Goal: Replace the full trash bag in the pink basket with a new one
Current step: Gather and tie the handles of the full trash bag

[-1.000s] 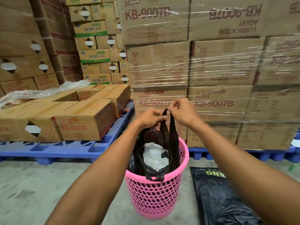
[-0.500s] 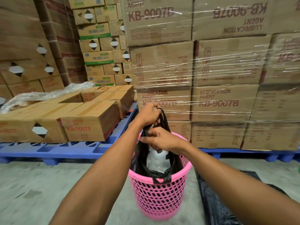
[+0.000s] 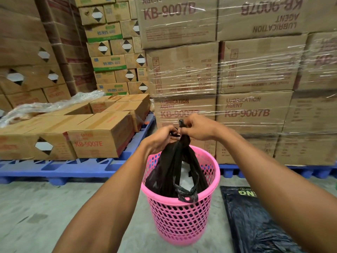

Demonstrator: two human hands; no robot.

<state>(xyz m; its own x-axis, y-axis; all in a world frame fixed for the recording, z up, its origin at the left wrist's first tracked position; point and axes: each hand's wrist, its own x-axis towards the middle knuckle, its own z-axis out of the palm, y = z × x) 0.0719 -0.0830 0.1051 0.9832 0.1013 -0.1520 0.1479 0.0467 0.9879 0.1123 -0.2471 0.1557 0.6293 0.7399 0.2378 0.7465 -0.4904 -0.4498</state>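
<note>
So both hands are up above the pink basket [image 3: 179, 212], working the handles of the full black trash bag [image 3: 169, 172] together. The left hand [image 3: 160, 137] is pinched shut on one handle end and the right hand [image 3: 197, 127] is clenched on the other, with a little black tail poking up between the right fingers. Looks to me like a knot is being tied, or just cinched.

The bag itself sits inside the basket, stretched up tall toward the hands, with some white trash [image 3: 185, 177] showing through the gap between the handles. One loose flap of bag hangs over the near rim.

The basket stands on the concrete floor [image 3: 36, 207] in front of the wrapped cartons [image 3: 253, 68] on a blue pallet [image 3: 82, 168]. Just to its right on the floor lies a flat black pack [image 3: 255, 221] with some lettering, probably the new bags, though I can't say for sure.

Stuff that could go wrong from here, imo:
- The handles are thin, stretched plastic. Pull too hard and one could tear.
- The gap is still open, so a sloppy knot could let the white stuff spill on the lift.
- The basket looks light, so it might come up with the bag if nobody holds it down.
- That flap over the rim could snag in the basket holes.
</note>
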